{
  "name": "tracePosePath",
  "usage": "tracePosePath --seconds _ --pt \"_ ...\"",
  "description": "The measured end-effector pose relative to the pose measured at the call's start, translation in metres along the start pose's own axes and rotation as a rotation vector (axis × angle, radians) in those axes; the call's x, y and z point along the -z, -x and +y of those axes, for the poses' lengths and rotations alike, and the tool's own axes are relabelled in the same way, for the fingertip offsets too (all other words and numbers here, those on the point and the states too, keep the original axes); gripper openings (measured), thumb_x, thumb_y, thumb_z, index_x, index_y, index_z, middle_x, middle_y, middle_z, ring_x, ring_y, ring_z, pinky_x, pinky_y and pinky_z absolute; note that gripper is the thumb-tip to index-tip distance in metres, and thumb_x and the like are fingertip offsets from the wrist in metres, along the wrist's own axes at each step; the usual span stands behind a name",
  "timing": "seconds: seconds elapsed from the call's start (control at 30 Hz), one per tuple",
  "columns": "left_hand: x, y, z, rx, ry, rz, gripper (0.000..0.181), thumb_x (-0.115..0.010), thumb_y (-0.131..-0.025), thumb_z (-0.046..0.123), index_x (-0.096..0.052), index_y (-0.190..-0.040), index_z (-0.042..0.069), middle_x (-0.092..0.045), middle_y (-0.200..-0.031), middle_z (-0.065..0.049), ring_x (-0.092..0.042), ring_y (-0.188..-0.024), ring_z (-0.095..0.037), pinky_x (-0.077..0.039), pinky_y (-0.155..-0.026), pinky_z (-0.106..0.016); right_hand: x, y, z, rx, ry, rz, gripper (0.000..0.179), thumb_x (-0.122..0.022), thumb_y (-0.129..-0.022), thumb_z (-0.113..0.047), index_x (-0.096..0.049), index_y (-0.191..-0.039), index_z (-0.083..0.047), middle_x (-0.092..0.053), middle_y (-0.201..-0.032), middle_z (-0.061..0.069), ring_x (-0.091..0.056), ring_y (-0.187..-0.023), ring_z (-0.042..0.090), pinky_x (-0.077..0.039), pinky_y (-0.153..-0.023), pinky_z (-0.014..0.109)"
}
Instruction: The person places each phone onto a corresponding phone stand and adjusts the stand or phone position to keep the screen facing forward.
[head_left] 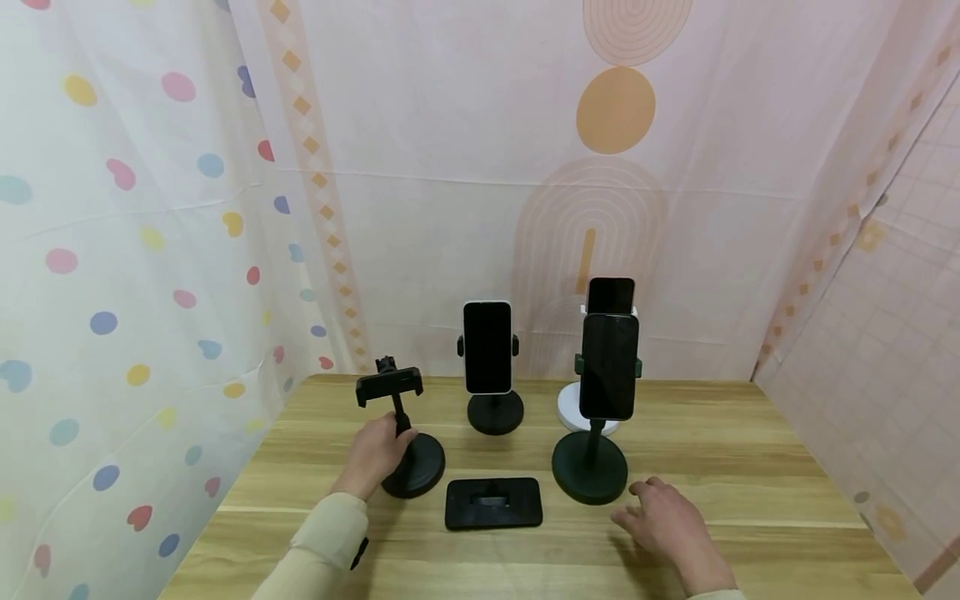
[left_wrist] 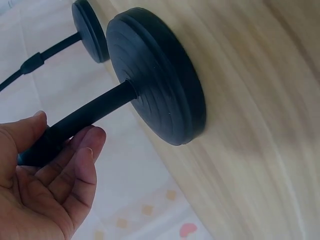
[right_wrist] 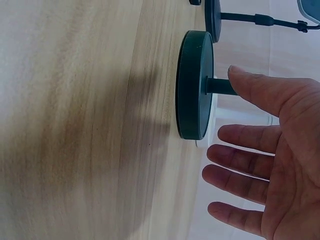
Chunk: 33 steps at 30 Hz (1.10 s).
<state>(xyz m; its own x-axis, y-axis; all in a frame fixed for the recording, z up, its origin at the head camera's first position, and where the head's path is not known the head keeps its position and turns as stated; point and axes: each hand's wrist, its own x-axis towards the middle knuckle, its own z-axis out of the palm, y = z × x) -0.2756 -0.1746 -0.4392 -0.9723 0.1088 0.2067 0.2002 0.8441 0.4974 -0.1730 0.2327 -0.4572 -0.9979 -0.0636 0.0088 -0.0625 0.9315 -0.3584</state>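
My left hand [head_left: 375,454] grips the stem of a black phone stand [head_left: 418,468] at the left of the table. In the left wrist view the thumb and fingers curl round its stem [left_wrist: 95,107], and its round base meets the wooden surface. The clamp at its top holds no phone. My right hand [head_left: 663,517] hovers right of a dark green phone stand [head_left: 588,471], fingers spread and holding nothing. That stand carries a black phone [head_left: 609,367]. Between the hands a black phone [head_left: 493,503] lies flat, with a small ring or bracket on its upper side.
Behind, a second black stand [head_left: 495,414] holds a phone [head_left: 487,346] upright. A white stand [head_left: 572,407] with another phone [head_left: 611,295] stands partly hidden behind the green one. Patterned curtains [head_left: 435,233] rise along the back and sides of the wooden table [head_left: 750,467].
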Motion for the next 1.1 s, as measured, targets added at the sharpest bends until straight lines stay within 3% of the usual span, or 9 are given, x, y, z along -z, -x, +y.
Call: tracePosePath --seconds 0.33,0.63,0.93,1.1 --pt "-0.014 -0.014 0.019 -0.077 -0.012 -0.007 0.02 -0.066 -0.096 0.015 -0.058 -0.085 -0.001 -0.057 -0.068 -0.008 -0.051 -0.059 -0.019 -0.044 -0.056 -0.035 0.002 -0.001 0.0 -0.011 0.006 -0.02 0.051 -0.077 -0.085 -0.037 -0.067 -0.112 0.005 -0.064 -0.104 0.017 -0.062 -0.096 0.037 -0.05 -0.084 0.054" --pt "-0.022 -0.019 0.034 -0.086 -0.019 -0.035 0.02 -0.065 -0.097 0.016 -0.059 -0.09 -0.002 -0.059 -0.073 -0.01 -0.056 -0.063 -0.02 -0.047 -0.059 -0.036 0.002 0.0 -0.001 -0.011 0.007 -0.027 0.05 -0.077 -0.085 -0.036 -0.067 -0.112 0.005 -0.063 -0.105 0.017 -0.062 -0.096 0.037 -0.05 -0.085 0.054" --pt "-0.035 -0.018 0.053 -0.131 0.005 -0.056 0.021 -0.066 -0.096 0.015 -0.058 -0.083 0.002 -0.057 -0.068 -0.006 -0.052 -0.059 -0.017 -0.045 -0.055 -0.033 0.0 0.0 -0.002 -0.011 0.01 -0.027 0.05 -0.077 -0.085 -0.036 -0.067 -0.111 0.005 -0.064 -0.106 0.018 -0.062 -0.096 0.037 -0.05 -0.086 0.054" --pt "-0.043 -0.02 0.064 -0.148 -0.007 -0.061 0.02 -0.067 -0.096 0.017 -0.061 -0.09 -0.002 -0.062 -0.074 -0.01 -0.058 -0.064 -0.02 -0.049 -0.059 -0.036 -0.001 0.0 -0.002 -0.013 0.007 -0.04 0.05 -0.076 -0.086 -0.036 -0.067 -0.112 0.005 -0.064 -0.107 0.018 -0.062 -0.097 0.037 -0.05 -0.086 0.054"
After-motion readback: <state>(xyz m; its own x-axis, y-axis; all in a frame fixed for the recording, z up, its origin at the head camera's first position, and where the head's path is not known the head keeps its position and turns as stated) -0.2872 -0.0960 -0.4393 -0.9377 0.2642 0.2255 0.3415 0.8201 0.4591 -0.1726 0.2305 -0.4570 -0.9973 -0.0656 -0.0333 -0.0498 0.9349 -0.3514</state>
